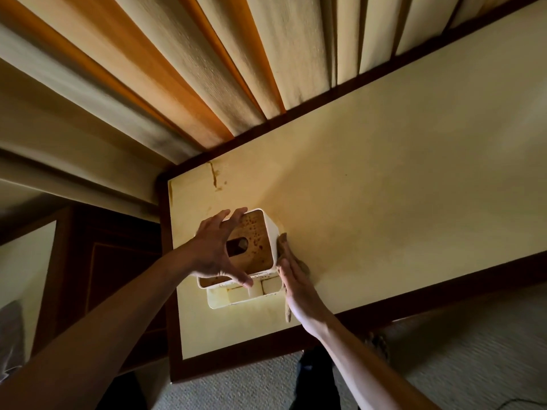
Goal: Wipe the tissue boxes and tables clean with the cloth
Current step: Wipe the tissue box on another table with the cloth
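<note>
risk: the white plastic tissue box with a stained brown top could slide or tip toward the desk edge if the wiping push on its right side outweighs the steadying grip. the open front tray below it looks loose-fitted, judged from the gap, and could shift.
risk, secondary: the cloth's tail hangs near the desk's front edge and could drag grime back across the wiped surface.
left hand: fingers spread over the box top, fingertips hooked on the far rim, thumb on the near rim; it grips the box from above.
right hand: fingers straight and together, pressing the brown rag-like cloth flat against the box's right wall.
tissue box position: between the two hands, under the left palm, touching the cloth on the right.
desk: cream-topped desk with dark wood border; a brown streak lies beyond the left hand's fingertips, not yet wiped.
step in hand: side wall of the box, by my judgement.
</note>
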`<state>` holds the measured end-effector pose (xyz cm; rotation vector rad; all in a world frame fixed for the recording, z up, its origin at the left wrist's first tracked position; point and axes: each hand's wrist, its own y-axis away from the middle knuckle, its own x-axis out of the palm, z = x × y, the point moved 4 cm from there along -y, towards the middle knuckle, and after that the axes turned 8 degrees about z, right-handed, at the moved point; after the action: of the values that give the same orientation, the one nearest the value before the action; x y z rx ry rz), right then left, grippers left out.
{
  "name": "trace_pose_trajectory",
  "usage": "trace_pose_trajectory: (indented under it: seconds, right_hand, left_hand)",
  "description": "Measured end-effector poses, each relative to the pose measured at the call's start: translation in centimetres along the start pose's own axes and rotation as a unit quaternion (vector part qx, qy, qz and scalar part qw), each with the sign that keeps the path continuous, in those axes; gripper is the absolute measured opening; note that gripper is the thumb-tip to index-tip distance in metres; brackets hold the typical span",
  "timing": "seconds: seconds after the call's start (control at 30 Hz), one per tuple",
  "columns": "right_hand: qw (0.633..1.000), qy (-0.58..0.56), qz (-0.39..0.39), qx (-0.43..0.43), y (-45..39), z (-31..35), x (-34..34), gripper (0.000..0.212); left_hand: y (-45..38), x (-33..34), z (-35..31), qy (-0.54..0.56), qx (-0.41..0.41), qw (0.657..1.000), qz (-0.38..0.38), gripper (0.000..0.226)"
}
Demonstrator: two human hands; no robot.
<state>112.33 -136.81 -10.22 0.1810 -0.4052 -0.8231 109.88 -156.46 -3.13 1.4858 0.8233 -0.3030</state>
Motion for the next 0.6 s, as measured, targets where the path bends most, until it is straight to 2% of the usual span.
trace_pose_trajectory:
  seconds: [0.1, 0.17, 0.27, 0.43, 0.6]
  right_hand:
    - [0.990, -0.126, -0.053, 0.019, 0.4, 0.2, -1.0, 0.032]
    - [0.981, -0.170, -0.092, 0.032, 0.9, 0.4, -2.1, 0.026]
    - [0.977, -0.174, -0.119, 0.033, 1.1, 1.1, -3.5, 0.022]
    - [0.985, -0.137, -0.102, -0.005, 0.0, 2.4, -3.8, 0.022]
    - [0.989, -0.099, -0.101, -0.040, -1.1, 3.4, -2.8, 0.027]
  left_hand:
    - [0.0, 0.1, 0.4, 0.011, 0.013, 1.000, -0.007, 0.147]
    - [0.2, 0.3, 0.7, 0.021, 0.008, 1.000, -0.022, 0.146]
    - [0.5, 0.6, 1.8, 0.052, -0.029, 0.997, -0.058, 0.147]
    - [1.0, 1.1, 3.5, 0.062, -0.135, 0.985, -0.090, 0.153]
    - [1.5, 1.5, 3.1, 0.184, -0.210, 0.953, -0.115, 0.165]
